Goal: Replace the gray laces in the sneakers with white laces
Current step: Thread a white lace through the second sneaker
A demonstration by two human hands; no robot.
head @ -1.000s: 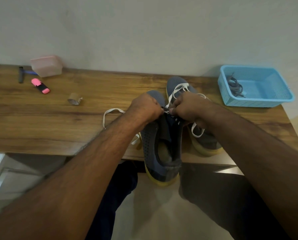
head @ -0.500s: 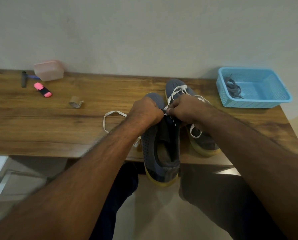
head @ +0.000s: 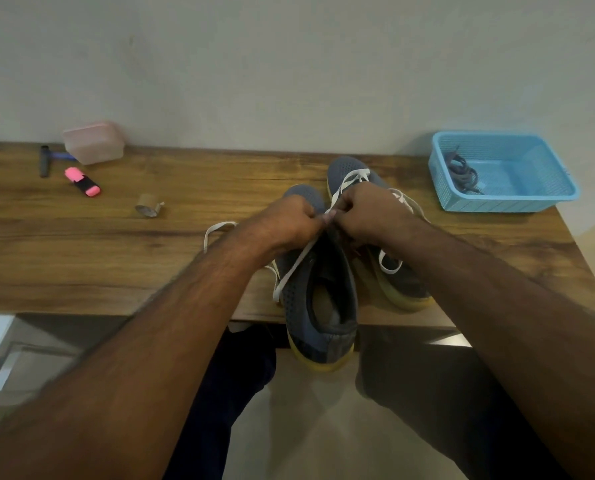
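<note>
Two grey-blue sneakers with yellow soles stand on the wooden table. The near sneaker (head: 318, 306) hangs its heel over the table's front edge. My left hand (head: 285, 221) and my right hand (head: 365, 214) meet over its eyelets, both pinching the white lace (head: 294, 265). One lace end trails down the sneaker's left side, and a loop lies on the table to the left. The far sneaker (head: 401, 282) is threaded with a white lace and sits partly behind my right wrist. Grey laces (head: 462, 173) lie in the blue basket (head: 510, 202).
On the wooden table (head: 98, 258) lie a small tape roll (head: 148, 206), a pink highlighter (head: 82, 181), a dark pen (head: 44, 161) and a pink lidded box (head: 94, 142) at the back left. The wall runs close behind. My legs are under the front edge.
My hands have stayed joined over the near sneaker's eyelets. A stretch of white lace now shows running down the sneaker's left side below my left hand.
</note>
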